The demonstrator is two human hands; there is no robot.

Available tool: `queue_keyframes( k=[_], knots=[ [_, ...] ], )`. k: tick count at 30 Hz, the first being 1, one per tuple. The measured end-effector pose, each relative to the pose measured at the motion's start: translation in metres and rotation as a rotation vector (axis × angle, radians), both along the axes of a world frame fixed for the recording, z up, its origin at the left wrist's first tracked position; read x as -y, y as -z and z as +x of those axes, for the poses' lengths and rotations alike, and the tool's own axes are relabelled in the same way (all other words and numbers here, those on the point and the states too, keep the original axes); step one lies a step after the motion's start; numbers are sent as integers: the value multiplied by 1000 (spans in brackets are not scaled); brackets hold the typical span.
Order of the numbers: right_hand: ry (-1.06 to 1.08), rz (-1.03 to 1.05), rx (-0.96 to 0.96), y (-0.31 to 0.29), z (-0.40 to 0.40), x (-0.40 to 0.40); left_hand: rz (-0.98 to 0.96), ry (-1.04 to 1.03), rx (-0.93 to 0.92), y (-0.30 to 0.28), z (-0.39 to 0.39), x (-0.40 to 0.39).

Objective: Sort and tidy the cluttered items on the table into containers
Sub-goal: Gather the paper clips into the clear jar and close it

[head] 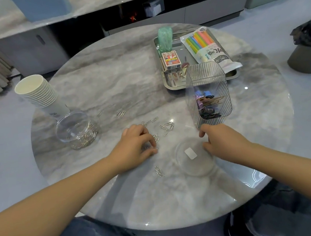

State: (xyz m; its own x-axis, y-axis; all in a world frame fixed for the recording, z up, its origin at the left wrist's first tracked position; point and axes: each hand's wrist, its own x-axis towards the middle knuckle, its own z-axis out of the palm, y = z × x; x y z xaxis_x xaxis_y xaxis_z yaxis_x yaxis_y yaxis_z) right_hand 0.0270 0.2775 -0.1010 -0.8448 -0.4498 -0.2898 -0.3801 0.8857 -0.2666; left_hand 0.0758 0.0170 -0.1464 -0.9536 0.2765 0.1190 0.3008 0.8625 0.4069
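Observation:
Loose silver paper clips [166, 126] lie scattered on the round marble table [109, 84]. My left hand [136, 144] is curled over a small cluster of clips and pinches some between thumb and fingers. My right hand [222, 139] grips the rim of a clear round lid [192, 157] that lies flat with a white sticker on it. A clear round jar [75, 129] at the left holds many paper clips. A ribbed clear box [208, 93] just beyond my right hand contains binder clips and pins.
A stack of white paper cups [39, 93] lies tilted behind the jar. A steel tray [172, 86] at the back right carries a card box [170, 59], a green bag [164, 39] and a pack of coloured sticks [208, 49]. More clips [159, 171] lie near the front.

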Motion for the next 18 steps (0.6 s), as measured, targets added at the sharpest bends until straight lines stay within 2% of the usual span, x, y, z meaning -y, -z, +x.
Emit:
queue_keyframes(
  k=[2,5,9,14,18],
  knots=[
    [-35,-24,-62,-3,2,8,-72,58,1,-2,4,1],
    [-88,-132,-71,-2,0,22,-204,116,115,-1,14,-5],
    [-189,-251,-28,13,-5,43,-338,71,171,17,14,-8],
    [-335,-200,-236,32,-8,64,-261,-56,141,26,-14,10],
    [-339,-80,-327,32,-10,74,-151,-88,116,21,-26,16]
  ],
)
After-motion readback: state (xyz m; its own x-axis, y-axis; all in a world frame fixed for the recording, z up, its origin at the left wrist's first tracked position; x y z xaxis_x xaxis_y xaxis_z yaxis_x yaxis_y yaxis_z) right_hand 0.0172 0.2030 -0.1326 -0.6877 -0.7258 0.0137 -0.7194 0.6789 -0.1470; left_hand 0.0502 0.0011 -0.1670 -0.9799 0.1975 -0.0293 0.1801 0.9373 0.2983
